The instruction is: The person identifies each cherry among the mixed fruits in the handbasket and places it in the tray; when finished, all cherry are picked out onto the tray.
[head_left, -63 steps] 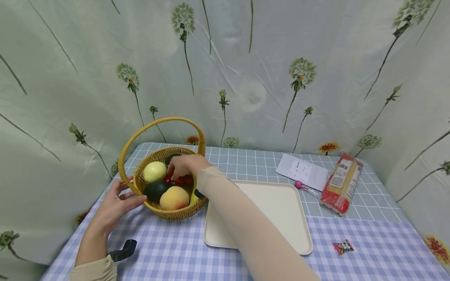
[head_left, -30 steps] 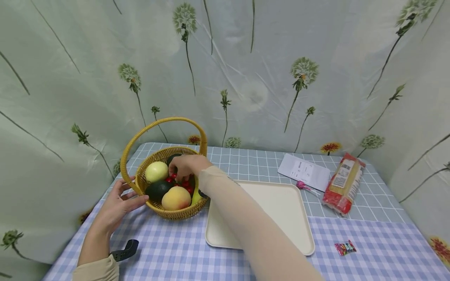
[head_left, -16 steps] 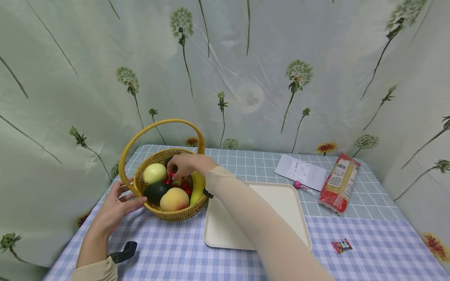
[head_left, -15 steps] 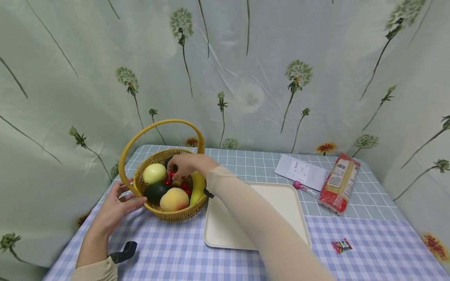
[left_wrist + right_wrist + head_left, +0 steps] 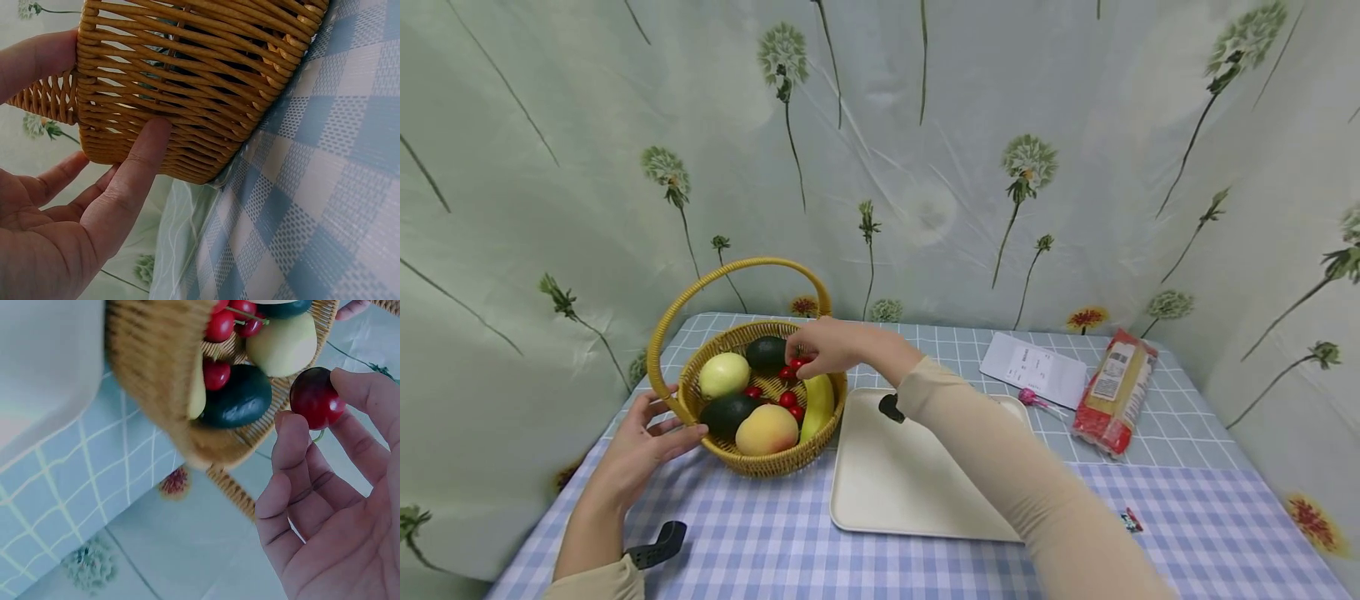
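My right hand (image 5: 835, 343) pinches a dark red cherry (image 5: 317, 400) between thumb and fingers, above the right side of a yellow wicker basket (image 5: 767, 463). A green stem hangs from the cherry. My left hand (image 5: 640, 442) touches the basket's left side near the handle base; in the left wrist view its fairly straight fingers (image 5: 128, 181) rest on the woven wall and rim. Inside the basket lie a peach (image 5: 766, 430), a banana (image 5: 817, 408), a pale green round fruit (image 5: 724, 375), two dark green oval fruits (image 5: 767, 355) and several more cherries (image 5: 787, 399).
A cream tray (image 5: 895, 508) lies right of the basket, partly under my right sleeve. Farther right are a white labelled packet (image 5: 1033, 367), a pink lollipop (image 5: 1027, 397), a red-and-clear noodle bag (image 5: 1116, 396) and a small candy (image 5: 1131, 520) half hidden by the sleeve.
My right hand has moved right from the middle of the basket, with a cherry in its fingers. The dark fruit at the back now shows fully. My left hand stays at the basket.
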{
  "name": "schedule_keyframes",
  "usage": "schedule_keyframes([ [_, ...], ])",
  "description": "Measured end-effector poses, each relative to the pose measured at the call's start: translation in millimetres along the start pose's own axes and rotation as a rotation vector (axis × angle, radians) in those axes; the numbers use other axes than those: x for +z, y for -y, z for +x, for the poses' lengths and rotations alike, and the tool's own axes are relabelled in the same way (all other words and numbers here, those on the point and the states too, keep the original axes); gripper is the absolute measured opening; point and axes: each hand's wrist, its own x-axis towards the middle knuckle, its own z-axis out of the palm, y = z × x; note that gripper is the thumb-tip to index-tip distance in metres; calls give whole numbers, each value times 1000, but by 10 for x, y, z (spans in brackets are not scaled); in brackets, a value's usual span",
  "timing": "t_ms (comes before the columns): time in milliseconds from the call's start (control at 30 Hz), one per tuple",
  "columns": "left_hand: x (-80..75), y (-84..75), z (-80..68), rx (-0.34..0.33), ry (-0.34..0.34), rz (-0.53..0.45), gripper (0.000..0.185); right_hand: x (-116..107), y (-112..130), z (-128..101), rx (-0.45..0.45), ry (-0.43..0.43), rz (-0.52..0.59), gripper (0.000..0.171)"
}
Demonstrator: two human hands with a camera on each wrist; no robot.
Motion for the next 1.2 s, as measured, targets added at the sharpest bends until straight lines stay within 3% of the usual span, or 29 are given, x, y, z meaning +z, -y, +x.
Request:
schedule_keyframes([
  [267, -5, 9, 16, 7, 11, -28, 73, 34, -206, -415, 32, -22, 13, 31],
  [567, -13, 19, -2, -3, 4, -29, 72, 280, -430, -763, 54, -68, 86, 21],
  [867, -36, 28, 7, -24, 2, -23, 72, 611, -535, -860, 117, -40, 103, 15],
  [1200, -19, 13, 11, -24, -3, -31, 71, 821, -572, -882, 152, -29, 165, 13],
])
